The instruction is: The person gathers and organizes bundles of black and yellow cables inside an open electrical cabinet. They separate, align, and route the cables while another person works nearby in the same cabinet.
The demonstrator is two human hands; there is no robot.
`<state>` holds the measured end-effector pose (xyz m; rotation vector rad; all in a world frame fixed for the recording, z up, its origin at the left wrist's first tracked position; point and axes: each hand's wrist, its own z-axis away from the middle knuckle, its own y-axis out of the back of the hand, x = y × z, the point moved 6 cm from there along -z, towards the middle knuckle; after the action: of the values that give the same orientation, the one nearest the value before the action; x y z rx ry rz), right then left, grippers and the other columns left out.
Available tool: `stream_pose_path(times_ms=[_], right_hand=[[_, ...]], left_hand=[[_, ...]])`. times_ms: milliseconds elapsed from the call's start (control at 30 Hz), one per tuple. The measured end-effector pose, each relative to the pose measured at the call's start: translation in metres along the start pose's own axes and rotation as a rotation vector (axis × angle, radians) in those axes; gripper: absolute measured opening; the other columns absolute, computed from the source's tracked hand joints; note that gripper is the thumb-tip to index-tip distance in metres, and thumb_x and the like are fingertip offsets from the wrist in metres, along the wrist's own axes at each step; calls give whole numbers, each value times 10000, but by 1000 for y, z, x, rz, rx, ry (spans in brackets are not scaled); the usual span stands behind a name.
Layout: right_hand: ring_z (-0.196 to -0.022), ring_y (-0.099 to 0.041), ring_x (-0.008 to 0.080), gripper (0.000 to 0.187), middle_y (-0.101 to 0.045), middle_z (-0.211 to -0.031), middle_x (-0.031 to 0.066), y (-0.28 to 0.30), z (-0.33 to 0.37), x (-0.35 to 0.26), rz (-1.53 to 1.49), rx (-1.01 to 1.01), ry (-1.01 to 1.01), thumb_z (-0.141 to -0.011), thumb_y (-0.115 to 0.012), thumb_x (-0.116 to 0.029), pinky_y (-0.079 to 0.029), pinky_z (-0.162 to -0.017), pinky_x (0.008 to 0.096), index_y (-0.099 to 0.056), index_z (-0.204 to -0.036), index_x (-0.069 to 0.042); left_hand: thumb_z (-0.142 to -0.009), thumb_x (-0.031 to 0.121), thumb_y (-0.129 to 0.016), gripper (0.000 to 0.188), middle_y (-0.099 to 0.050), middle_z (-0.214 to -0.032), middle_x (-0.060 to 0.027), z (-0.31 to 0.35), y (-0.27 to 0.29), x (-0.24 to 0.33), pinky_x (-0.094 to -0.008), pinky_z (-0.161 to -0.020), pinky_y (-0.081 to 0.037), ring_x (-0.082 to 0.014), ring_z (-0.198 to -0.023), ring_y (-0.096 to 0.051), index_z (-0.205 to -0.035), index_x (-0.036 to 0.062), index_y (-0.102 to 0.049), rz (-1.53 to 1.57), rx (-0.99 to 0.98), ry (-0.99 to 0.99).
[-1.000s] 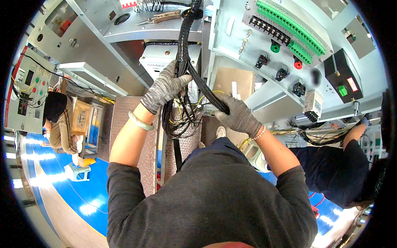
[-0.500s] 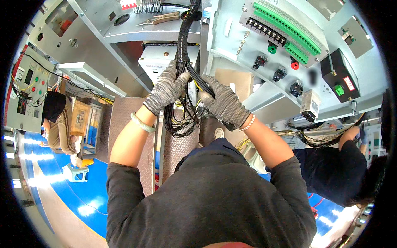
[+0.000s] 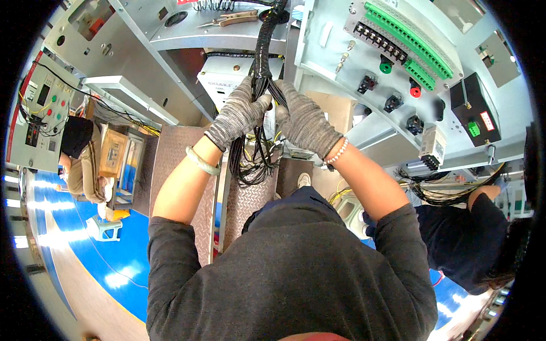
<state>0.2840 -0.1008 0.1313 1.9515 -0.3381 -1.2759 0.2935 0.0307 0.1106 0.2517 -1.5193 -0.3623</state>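
A thick black wire bundle [image 3: 262, 54], wrapped in tape, hangs down from the cabinet and splits into many loose wires [image 3: 250, 165] below my hands. My left hand [image 3: 239, 113], in a grey knit glove, closes round the wires just under the wrapped part. On the other side my right hand [image 3: 307, 119], gloved the same way, grips another part of the wires, its thumb pointing inward. The two hands are close together with a small gap between the thumbs. Wire ends dangle in a tangle beneath them, some with yellow among the black.
Pliers [image 3: 230, 19] lie on the metal shelf above. At right an open panel [image 3: 335, 79] carries a green terminal strip [image 3: 406, 37] and black switches. A co-worker [image 3: 466, 244] reaches into wires at far right; another person [image 3: 85, 153] sits at left by a stool [image 3: 104, 228].
The view has shifted slightly, so the cabinet appears further right and higher. My right hand has come up nearer the left one, and both keep hold of the wires.
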Motion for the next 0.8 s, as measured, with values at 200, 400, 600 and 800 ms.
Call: stream_pose_path(times_ms=[200,400,600,800], right_hand=[[-762,-580,402,293,-586,-783,239,4,-28,-11,243,-94,73,-879,-473,-250,-455,-669,472,-484,-1058,-18],[-776,-580,381,292,-594,-784,206,14,-54,-36,395,-208,395,-887,-473,-245,-459,-685,448,-494,-1074,-23],[-764,-608,321,335,-606,-834,173,20,-73,-44,762,-339,506,-865,-496,-212,-493,-651,406,-474,-1182,-107],[-722,-632,294,387,-626,-828,125,15,-87,-45,854,-318,638,-814,-489,-99,-507,-614,405,-446,-1188,-189]], left_hand=[[-884,175,-549,308,-590,-868,-62,0,11,7,-255,-682,-463,-97,-768,-531,-1129,8,-466,-75,-75,31],[-878,219,-553,270,-579,-754,-6,9,41,19,-218,-485,-423,-68,-547,-490,-1069,36,-497,12,-140,11],[-846,227,-577,289,-561,-749,-3,6,60,28,-226,-526,-428,-77,-582,-491,-1045,23,-524,-86,-245,27],[-831,228,-584,283,-563,-784,-17,-3,73,18,-227,-650,-425,-88,-724,-487,-1033,33,-548,-218,-269,56]])
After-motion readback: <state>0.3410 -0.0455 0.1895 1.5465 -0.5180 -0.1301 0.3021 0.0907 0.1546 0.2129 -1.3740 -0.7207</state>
